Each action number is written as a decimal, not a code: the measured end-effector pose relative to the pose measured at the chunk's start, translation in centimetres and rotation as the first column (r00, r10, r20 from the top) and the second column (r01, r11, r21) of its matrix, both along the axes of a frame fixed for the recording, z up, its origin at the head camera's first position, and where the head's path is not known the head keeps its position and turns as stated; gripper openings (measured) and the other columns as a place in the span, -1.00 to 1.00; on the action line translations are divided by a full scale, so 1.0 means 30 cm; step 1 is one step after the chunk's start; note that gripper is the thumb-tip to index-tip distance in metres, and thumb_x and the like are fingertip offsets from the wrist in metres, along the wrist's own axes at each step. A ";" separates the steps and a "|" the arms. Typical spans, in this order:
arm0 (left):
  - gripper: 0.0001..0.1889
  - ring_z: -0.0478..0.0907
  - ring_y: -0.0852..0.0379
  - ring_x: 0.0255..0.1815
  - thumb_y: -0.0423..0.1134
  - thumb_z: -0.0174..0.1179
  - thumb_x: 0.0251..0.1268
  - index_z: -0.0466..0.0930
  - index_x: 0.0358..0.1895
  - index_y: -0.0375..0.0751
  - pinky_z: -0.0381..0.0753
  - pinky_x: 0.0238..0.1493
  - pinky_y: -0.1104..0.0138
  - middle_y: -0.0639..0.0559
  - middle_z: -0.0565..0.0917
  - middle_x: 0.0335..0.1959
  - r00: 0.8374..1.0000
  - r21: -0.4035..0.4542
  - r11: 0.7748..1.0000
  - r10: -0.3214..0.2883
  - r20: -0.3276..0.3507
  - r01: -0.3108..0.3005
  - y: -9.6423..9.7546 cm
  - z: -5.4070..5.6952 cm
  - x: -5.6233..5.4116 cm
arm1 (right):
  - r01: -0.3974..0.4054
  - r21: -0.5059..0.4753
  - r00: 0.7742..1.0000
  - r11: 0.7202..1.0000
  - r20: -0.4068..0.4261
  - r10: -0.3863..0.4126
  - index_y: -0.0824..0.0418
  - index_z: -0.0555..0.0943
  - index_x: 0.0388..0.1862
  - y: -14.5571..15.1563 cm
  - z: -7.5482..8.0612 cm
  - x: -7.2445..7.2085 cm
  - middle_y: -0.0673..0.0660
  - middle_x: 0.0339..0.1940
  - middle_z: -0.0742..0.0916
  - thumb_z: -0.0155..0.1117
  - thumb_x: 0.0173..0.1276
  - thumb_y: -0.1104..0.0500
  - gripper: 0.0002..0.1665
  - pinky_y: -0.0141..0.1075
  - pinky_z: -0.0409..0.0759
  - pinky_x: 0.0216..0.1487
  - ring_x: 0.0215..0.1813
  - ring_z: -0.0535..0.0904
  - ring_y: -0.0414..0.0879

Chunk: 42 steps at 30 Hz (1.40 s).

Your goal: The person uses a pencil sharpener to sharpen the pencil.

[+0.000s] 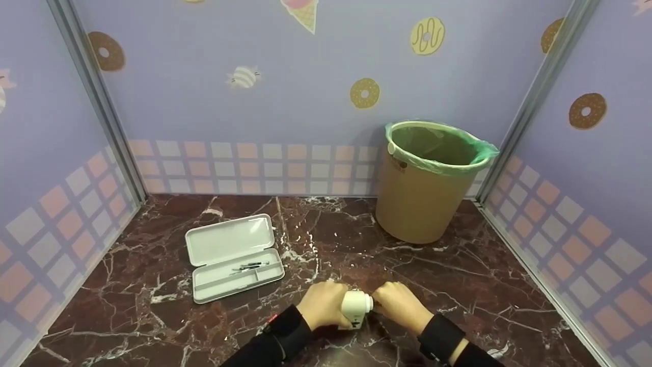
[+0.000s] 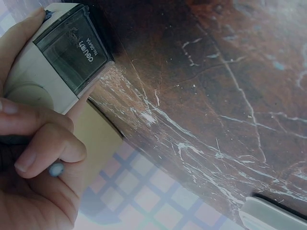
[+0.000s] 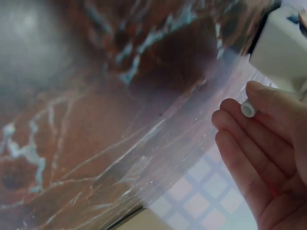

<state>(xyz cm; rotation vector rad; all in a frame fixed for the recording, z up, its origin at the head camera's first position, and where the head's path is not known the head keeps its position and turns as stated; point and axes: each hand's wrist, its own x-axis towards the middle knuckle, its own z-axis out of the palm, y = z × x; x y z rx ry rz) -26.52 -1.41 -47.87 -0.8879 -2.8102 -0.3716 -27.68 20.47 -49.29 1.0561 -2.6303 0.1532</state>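
Observation:
A white pencil sharpener (image 1: 355,306) with a dark clear shavings drawer (image 2: 74,52) stands near the front of the table in the head view. My left hand (image 1: 322,306) grips its body from the left. Between that hand's curled fingers shows a small round pale end (image 2: 56,169), like the end of a pencil; the rest of it is hidden. On the sharpener's right side, my right hand (image 1: 401,306) pinches the white tubular crank handle (image 3: 248,109) between thumb and forefinger. In the right wrist view its other fingers are loosely bent.
An open white pencil case (image 1: 239,290) with several thin dark items (image 1: 250,267) lies to the left. At the back right stands a tan bin (image 1: 417,204) with a green liner. White specks are scattered over the dark marbled table (image 1: 137,311); patterned walls enclose it.

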 end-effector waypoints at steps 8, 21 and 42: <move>-0.50 0.56 0.16 -0.53 0.04 0.67 -0.41 0.61 -0.41 -0.09 0.54 -0.49 0.35 0.10 0.68 -0.51 1.000 0.015 1.000 0.007 0.026 -0.008 -0.001 0.000 0.001 | -0.036 0.001 0.996 0.999 0.079 0.035 0.11 0.73 -0.58 0.005 0.001 0.037 -0.02 -0.61 0.77 0.58 0.14 0.11 -0.80 -0.33 0.56 -0.56 -0.59 0.63 -0.21; -0.50 0.54 0.16 -0.52 0.03 0.68 -0.43 0.62 -0.41 -0.10 0.53 -0.49 0.35 0.10 0.67 -0.51 0.999 0.028 1.000 0.011 0.045 -0.013 0.004 0.003 0.004 | -0.093 -0.063 0.963 0.994 0.247 0.105 0.06 0.70 -0.61 0.024 0.041 0.122 -0.13 -0.65 0.72 0.53 0.21 0.17 -0.77 -0.63 0.28 -0.52 -0.58 0.28 -0.53; -0.49 0.61 0.12 -0.49 0.05 0.68 -0.45 0.65 -0.38 -0.11 0.57 -0.48 0.31 0.07 0.69 -0.49 1.000 0.015 1.000 0.019 0.022 -0.019 0.004 0.003 0.003 | -0.114 -0.110 0.973 0.987 0.189 0.133 0.08 0.83 -0.38 0.037 0.188 0.189 -0.08 -0.45 0.85 0.51 0.21 0.24 -0.95 -0.61 0.44 -0.48 -0.54 0.56 -0.46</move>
